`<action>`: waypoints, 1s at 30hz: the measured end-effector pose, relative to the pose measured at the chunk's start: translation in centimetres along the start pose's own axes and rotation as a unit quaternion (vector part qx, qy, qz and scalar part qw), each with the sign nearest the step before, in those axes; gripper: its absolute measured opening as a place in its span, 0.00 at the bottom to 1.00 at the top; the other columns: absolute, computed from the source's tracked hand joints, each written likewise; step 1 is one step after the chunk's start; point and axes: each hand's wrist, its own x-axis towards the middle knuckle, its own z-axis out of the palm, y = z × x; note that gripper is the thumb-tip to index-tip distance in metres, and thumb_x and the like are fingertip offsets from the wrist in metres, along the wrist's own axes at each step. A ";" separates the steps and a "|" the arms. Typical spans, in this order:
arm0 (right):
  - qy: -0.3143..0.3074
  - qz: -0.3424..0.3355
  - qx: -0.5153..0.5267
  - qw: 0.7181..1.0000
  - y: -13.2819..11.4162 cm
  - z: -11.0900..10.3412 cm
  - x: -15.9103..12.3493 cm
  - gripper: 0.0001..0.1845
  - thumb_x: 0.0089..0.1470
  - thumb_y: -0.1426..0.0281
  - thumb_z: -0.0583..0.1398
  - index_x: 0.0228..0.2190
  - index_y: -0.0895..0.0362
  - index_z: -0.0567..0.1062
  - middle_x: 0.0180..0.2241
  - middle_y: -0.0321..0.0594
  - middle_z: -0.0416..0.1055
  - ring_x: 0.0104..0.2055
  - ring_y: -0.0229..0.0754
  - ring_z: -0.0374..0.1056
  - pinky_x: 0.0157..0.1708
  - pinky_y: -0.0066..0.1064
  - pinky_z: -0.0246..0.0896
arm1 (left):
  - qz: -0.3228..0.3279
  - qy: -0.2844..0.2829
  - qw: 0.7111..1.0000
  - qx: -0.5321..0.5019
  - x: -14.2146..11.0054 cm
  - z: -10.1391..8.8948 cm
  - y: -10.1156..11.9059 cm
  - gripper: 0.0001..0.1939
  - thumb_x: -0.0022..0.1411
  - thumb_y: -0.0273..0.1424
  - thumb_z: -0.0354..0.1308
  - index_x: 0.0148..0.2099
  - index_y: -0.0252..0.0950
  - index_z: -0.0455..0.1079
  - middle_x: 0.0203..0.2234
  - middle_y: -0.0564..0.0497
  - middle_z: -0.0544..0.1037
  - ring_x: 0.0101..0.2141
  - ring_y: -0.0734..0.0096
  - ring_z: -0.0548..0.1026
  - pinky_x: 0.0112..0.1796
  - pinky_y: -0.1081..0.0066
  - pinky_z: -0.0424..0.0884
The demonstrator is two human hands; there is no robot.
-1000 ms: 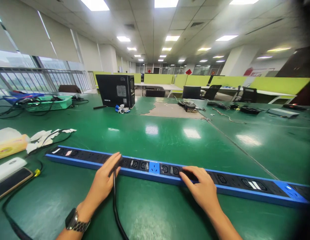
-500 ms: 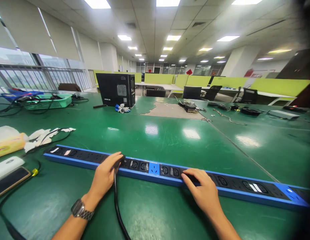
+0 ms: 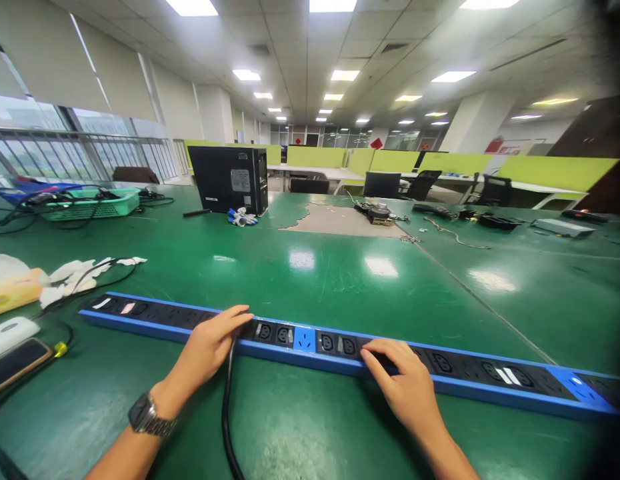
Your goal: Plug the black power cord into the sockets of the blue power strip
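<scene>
A long blue-and-black power strip (image 3: 305, 340) lies across the green table, with rows of black sockets and blue socket blocks. My left hand (image 3: 213, 343) rests over the strip left of its middle, fingers closed over the plug end of a thick black power cord (image 3: 228, 407). The plug itself is hidden beneath the hand. From under the palm the cord runs down toward me. My right hand (image 3: 403, 377) grips the strip right of the middle, thumb on the near side and bent fingers over the top.
At left lie a phone (image 3: 20, 365), a white device (image 3: 13, 333), a tissue pack (image 3: 13, 297) and crumpled tissues (image 3: 73, 280). Farther back are a green basket of cables (image 3: 97, 205), a black computer case (image 3: 227, 179), gloves (image 3: 243, 217) and, at right, metal parts (image 3: 377, 212).
My left hand has shifted slightly left and flattened over the plug, which now is covered. The cord has swung left a little. My right hand stays at the same spot on the strip.
</scene>
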 end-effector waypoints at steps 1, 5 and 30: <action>0.001 0.002 0.000 1.000 0.0 0.0 0.0 0.14 0.56 0.56 0.57 0.29 0.51 0.76 0.34 0.39 0.77 0.40 0.47 0.69 0.43 0.41 0.62 | -0.003 -0.001 1.000 -0.007 -0.1 -0.2 -0.1 0.20 0.63 0.26 0.45 0.53 0.41 0.72 0.52 0.50 0.75 0.52 0.65 0.73 0.54 0.62 0.69; 0.003 -0.002 -0.004 1.000 0.1 0.0 0.0 0.14 0.55 0.56 0.57 0.29 0.51 0.76 0.34 0.39 0.77 0.40 0.47 0.69 0.43 0.41 0.62 | -0.014 0.011 1.000 -0.023 -0.7 -0.3 -0.4 0.18 0.65 0.29 0.47 0.54 0.41 0.71 0.52 0.50 0.76 0.52 0.65 0.73 0.55 0.62 0.68; 0.028 -0.023 -0.021 0.999 0.0 0.1 -0.1 0.14 0.57 0.58 0.56 0.27 0.52 0.75 0.32 0.39 0.76 0.37 0.45 0.70 0.40 0.38 0.63 | -0.248 -0.229 0.934 0.119 9.2 2.4 3.7 0.31 0.60 0.52 0.42 0.22 0.35 0.72 0.25 0.40 0.79 0.29 0.54 0.78 0.32 0.64 0.69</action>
